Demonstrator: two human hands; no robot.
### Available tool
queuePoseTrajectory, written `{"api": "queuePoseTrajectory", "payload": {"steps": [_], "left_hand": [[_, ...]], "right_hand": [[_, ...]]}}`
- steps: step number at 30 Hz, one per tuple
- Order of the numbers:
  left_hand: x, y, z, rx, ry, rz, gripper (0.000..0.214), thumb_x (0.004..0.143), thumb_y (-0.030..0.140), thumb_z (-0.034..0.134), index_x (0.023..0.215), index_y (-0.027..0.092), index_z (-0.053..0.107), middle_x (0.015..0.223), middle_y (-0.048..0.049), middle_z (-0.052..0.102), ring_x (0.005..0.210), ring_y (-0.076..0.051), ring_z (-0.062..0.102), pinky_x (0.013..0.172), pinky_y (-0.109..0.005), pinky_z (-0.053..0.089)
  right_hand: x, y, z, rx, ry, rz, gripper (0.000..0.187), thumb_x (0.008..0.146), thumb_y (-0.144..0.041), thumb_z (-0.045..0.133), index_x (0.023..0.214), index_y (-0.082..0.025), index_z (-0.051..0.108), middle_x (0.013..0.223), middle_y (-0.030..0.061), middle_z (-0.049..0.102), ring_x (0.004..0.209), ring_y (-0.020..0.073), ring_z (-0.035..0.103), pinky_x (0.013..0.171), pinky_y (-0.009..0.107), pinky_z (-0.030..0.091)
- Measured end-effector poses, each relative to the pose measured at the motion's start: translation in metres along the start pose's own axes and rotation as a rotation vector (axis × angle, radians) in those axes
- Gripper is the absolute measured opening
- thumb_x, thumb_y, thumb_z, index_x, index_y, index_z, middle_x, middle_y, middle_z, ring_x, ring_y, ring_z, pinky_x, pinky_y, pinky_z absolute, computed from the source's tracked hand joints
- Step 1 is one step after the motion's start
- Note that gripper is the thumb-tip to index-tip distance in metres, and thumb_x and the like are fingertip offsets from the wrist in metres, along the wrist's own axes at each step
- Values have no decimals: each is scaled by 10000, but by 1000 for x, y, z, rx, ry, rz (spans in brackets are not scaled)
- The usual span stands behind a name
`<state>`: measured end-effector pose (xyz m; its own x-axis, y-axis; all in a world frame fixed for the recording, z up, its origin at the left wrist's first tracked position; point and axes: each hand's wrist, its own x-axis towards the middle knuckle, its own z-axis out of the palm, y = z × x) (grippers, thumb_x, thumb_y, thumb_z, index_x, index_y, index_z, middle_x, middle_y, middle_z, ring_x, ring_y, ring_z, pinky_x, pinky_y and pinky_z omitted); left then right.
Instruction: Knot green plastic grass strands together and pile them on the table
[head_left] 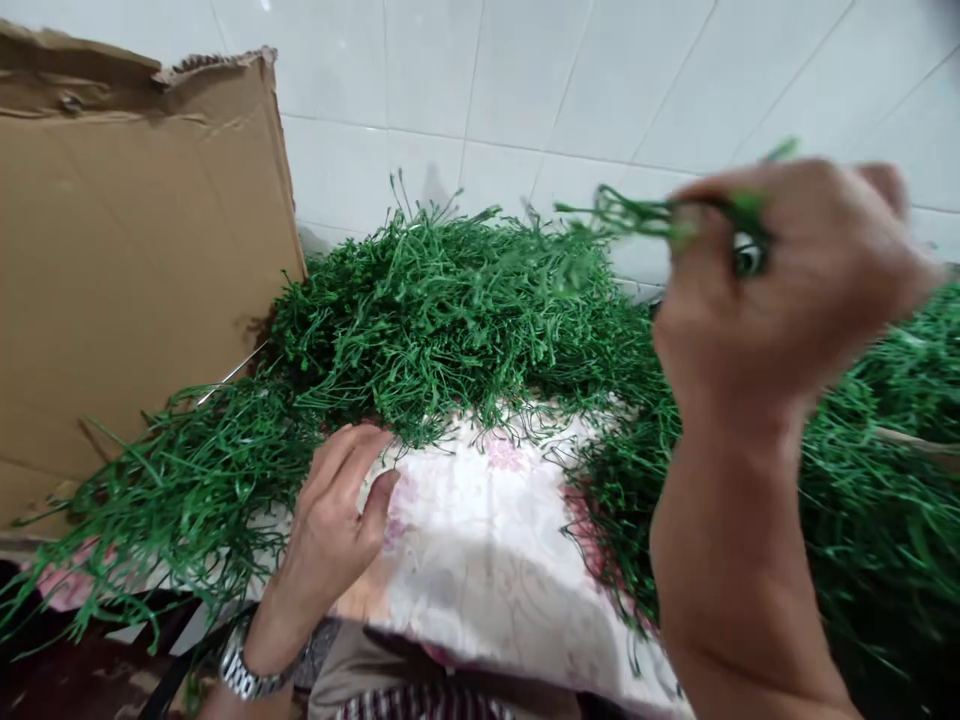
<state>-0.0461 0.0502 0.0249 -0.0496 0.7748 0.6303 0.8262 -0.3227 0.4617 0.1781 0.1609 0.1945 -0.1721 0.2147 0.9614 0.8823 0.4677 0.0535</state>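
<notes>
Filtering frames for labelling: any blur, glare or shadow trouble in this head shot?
Head view: the raised right hand and the thin green plastic sprig it pinches are motion-blurred. Head view: the left hand on the white floral cloth and the heap of green plastic stems are sharp; light is soft and even, no glare.

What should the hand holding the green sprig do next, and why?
Probably lower the right hand toward the bare part of the flowered cloth, where there is room for the green sprig it pinches. That hand is raised above the green pile, and the left hand rests open at the pile's edge.
</notes>
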Motion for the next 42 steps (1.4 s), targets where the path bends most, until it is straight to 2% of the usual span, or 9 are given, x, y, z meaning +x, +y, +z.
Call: {"api": "queuePoseTrajectory", "payload": {"steps": [3, 6, 11, 19, 22, 26, 30, 35, 42], "left_hand": [[-3, 10, 8, -141, -34, -99, 308, 845, 253, 498, 1141, 181, 542, 1136, -99, 593, 1106, -218, 536, 970, -379, 432], [-14, 17, 21, -378, -160, -273, 326, 843, 295, 501, 1149, 189, 535, 1119, -87, 620, 1068, -207, 572, 929, -357, 459], [-49, 17, 45, -667, -344, -534, 292, 825, 304, 530, 1073, 156, 576, 1010, -90, 655, 956, -178, 618, 864, -306, 483], [-66, 31, 53, -570, -295, -555, 196, 809, 289, 532, 927, 146, 597, 882, -64, 632, 834, -158, 599, 771, -284, 477], [-52, 37, 55, -279, -138, -396, 126, 781, 256, 542, 831, 158, 602, 842, -44, 589, 863, -174, 554, 799, -307, 441], [-39, 37, 69, -313, -301, -395, 211, 752, 196, 541, 958, 166, 574, 688, 8, 570, 727, -151, 552, 736, -288, 436], [-42, 31, 76, -518, -181, -542, 226, 741, 106, 458, 943, 159, 544, 639, 34, 510, 586, -93, 506, 577, -197, 404], [-51, 20, 70, -323, -46, -556, 236, 683, 74, 481, 886, 156, 569, 677, 30, 534, 593, -84, 516, 592, -188, 409], [-56, 15, 64, -209, -115, -429, 222, 695, 77, 465, 830, 156, 622, 698, 6, 593, 644, -112, 556, 643, -225, 449]], "right_hand": [[-59, -12, -40, 112, 85, 82, 202, 780, -185, 569, 930, -279, 666, 793, 14, 662, 730, 197, 605, 696, 353, 460], [-124, -27, -54, 368, -326, -4, 291, 745, -91, 585, 972, -270, 619, 714, 23, 619, 660, 175, 567, 597, 320, 452], [-212, -39, -52, 587, -692, 133, 192, 813, -106, 493, 962, -191, 579, 747, 61, 609, 715, 187, 553, 639, 329, 452], [-259, -39, -68, 572, -965, 38, 218, 807, -116, 484, 994, -145, 593, 845, 80, 623, 780, 192, 508, 706, 339, 427], [-260, -38, -66, 633, -951, -55, 221, 811, -114, 476, 985, -154, 606, 844, 69, 621, 770, 178, 501, 698, 321, 425], [-265, -41, -64, 719, -878, -48, 245, 797, -88, 469, 980, -163, 614, 858, 71, 620, 797, 177, 517, 708, 326, 442], [-268, -41, -65, 887, -754, 138, 252, 779, -84, 496, 986, -175, 606, 895, 83, 621, 857, 188, 562, 732, 352, 482], [-265, -38, -72, 981, -516, 469, 197, 790, -122, 527, 937, -200, 632, 844, 72, 621, 833, 188, 607, 724, 362, 519], [-260, -32, -78, 906, -490, 519, 191, 789, -129, 548, 924, -217, 650, 837, 60, 628, 822, 184, 608, 729, 359, 513]]}}
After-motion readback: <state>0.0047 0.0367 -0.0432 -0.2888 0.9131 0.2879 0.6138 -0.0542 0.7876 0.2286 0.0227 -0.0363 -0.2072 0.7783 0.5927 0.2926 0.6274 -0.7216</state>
